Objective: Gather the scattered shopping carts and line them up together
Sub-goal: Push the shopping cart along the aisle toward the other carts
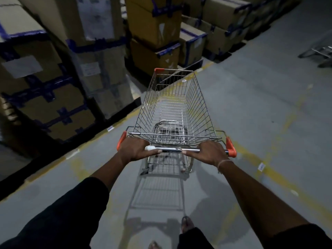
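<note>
A wire shopping cart (177,105) with orange corner caps stands on the grey floor right in front of me, its basket empty. My left hand (135,149) grips the left part of its metal handle bar (172,150). My right hand (209,151) grips the right part of the same bar, a thin band on its wrist. At the far right edge part of another metal cart frame (318,53) shows, mostly cut off.
Tall stacks of taped cardboard boxes (59,72) on pallets line the left side and the back (156,33). Worn yellow lines (280,126) mark the floor. Open floor lies ahead and to the right. My feet (186,224) show below the cart.
</note>
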A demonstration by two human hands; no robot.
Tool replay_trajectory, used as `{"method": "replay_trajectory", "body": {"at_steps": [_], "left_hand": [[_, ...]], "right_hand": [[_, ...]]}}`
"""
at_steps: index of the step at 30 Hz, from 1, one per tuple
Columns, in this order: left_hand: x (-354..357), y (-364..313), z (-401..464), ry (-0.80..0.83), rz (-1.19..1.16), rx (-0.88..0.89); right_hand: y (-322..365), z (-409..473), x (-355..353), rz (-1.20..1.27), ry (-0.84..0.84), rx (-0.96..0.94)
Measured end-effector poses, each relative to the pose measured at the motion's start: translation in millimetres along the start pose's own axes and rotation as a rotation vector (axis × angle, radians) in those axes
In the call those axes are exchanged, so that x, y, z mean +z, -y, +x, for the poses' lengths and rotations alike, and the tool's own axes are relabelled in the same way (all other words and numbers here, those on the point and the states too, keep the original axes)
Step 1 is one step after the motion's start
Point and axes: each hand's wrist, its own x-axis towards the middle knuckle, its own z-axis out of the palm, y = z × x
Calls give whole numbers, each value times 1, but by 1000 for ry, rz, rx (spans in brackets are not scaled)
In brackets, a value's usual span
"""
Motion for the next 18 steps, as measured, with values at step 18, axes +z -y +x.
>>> {"method": "replay_trajectory", "body": {"at_steps": [18], "left_hand": [[-22,-102,190,29,80,282]], "right_hand": [[-146,12,-27,-63,-173,341]]}}
